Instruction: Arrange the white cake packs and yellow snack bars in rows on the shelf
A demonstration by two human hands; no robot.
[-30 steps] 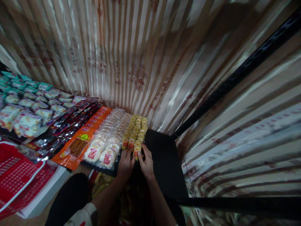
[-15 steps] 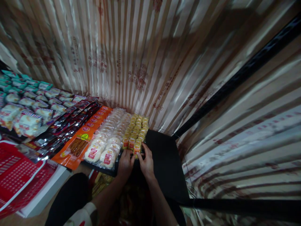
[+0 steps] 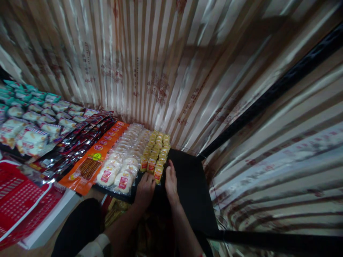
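Several small yellow snack packets (image 3: pixel 155 150) with red labels stand in close rows on a black shelf (image 3: pixel 187 185). My left hand (image 3: pixel 145 188) is closed at the front of these rows, fingers curled inward; what they hold, if anything, is hidden. Along the right side of the block lies my right hand (image 3: pixel 171 182), open, its fingers straight and held upright beside the packets. A yellow packet (image 3: pixel 157 175) at the front right sticks out a little nearer to me than its neighbours, between the two hands.
Left of the yellow packets lie clear-wrapped white round crackers (image 3: pixel 123 180), an orange bag (image 3: pixel 91 164), dark shiny packs (image 3: pixel 77 142) and white snack bags (image 3: pixel 32 139). A red basket (image 3: pixel 24 203) is at lower left. Striped sheeting (image 3: pixel 150 64) hangs behind; a black post (image 3: pixel 257 100) slants at right.
My right hand has let go of the front yellow packet and moved right, flattening along the rows' side. My left hand has shifted slightly down from the packets.
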